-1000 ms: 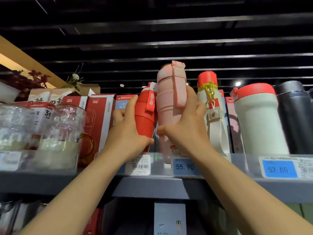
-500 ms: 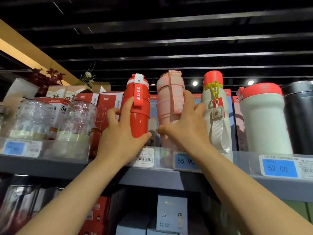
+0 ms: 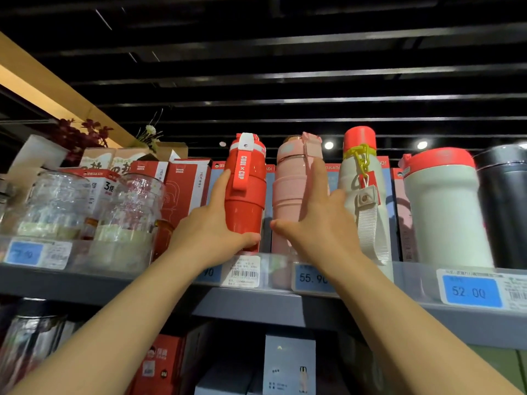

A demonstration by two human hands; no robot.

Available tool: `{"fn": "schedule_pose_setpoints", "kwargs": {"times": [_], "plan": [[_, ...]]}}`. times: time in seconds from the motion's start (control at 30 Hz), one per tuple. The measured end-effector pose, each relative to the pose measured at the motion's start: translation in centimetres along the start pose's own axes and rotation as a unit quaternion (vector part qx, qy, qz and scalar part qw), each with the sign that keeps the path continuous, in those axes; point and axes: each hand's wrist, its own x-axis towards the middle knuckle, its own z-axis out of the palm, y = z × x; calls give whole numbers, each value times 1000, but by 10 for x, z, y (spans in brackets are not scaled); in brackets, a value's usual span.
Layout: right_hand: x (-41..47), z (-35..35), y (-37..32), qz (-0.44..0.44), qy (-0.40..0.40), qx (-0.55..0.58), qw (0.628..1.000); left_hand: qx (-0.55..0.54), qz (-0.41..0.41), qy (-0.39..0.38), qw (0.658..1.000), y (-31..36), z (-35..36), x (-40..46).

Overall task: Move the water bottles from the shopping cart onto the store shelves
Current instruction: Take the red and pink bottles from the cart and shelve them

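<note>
Now upright on the shelf (image 3: 85,283), unlike the tilt of a second ago: red bottle (image 3: 245,192) with white strap "COOL × CUP". Left hand (image 3: 211,232) wrapped round its lower body, thumb across the front. Beside it, not touching, pink ribbed bottle (image 3: 291,195) with pink strap, also upright. Right hand (image 3: 316,226) against its side, fingers straight and loosened, thumb near the base. At right, white bottle (image 3: 362,201) with yellow chain.

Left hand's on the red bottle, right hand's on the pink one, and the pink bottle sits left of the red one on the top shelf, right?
Not quite. The head view shows the pink bottle to the right of the red bottle. The left hand and right hand are as stated.
</note>
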Motion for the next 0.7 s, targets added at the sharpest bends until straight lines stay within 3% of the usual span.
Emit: {"fn": "schedule_pose_setpoints", "kwargs": {"times": [0.27, 0.7], "plan": [[-4, 14, -10, 3, -17, -140, 990, 0, 36, 40, 999, -7, 10, 1], [-5, 11, -11, 11, -71, -97, 993, -3, 70, 41, 997, 2, 10, 4]]}}
